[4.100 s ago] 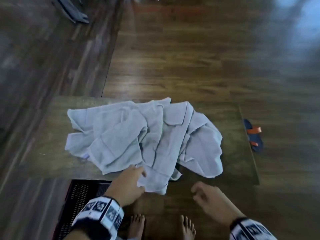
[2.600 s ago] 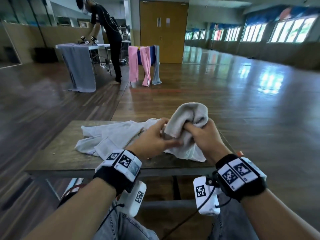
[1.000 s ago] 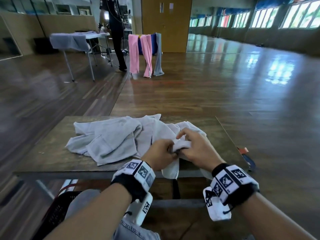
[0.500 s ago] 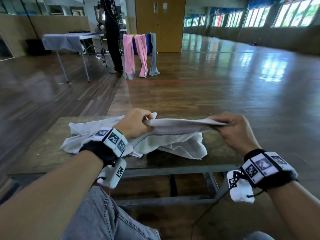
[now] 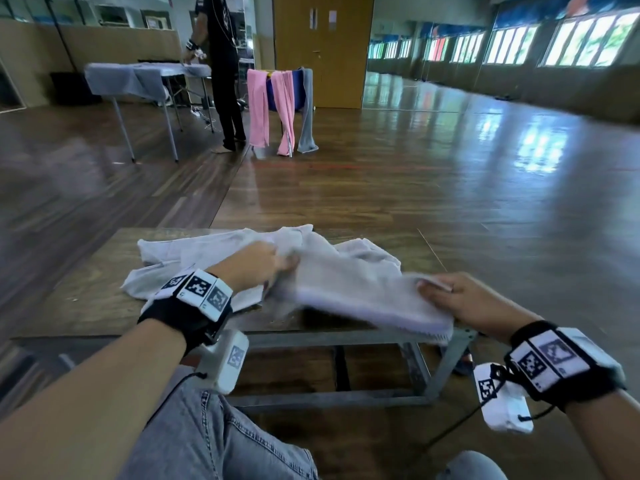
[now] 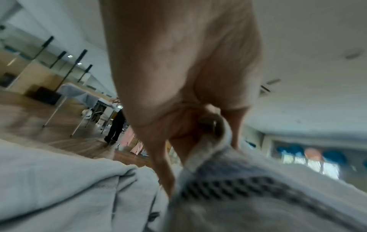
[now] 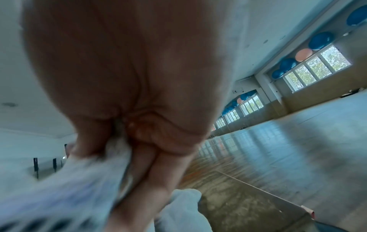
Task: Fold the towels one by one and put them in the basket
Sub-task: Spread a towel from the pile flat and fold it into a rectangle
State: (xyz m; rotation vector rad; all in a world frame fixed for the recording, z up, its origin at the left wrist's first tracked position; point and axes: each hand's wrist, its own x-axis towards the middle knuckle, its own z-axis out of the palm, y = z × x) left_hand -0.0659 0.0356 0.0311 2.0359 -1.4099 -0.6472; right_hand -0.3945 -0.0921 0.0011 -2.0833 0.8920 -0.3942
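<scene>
A pale grey towel (image 5: 356, 289) is stretched between my two hands over the near right part of the low wooden table (image 5: 86, 299). My left hand (image 5: 258, 268) pinches its far left corner, seen close in the left wrist view (image 6: 210, 141). My right hand (image 5: 450, 299) grips the near right corner at the table's edge, with the cloth (image 7: 83, 169) bunched between thumb and fingers. The towel is blurred with motion. A heap of other pale towels (image 5: 194, 258) lies on the table behind and to the left. No basket shows.
The table's metal frame (image 5: 346, 396) stands in front of my knees in jeans (image 5: 214, 441). Far off, a person (image 5: 221, 64) stands at a cloth-covered table (image 5: 138, 74), beside a rack of pink and grey towels (image 5: 280, 105). Wooden floor lies all round.
The towel, held up taut half a second ago, has come down towards the table. My right hand has dropped to the near right edge; my left hand has shifted forward and right.
</scene>
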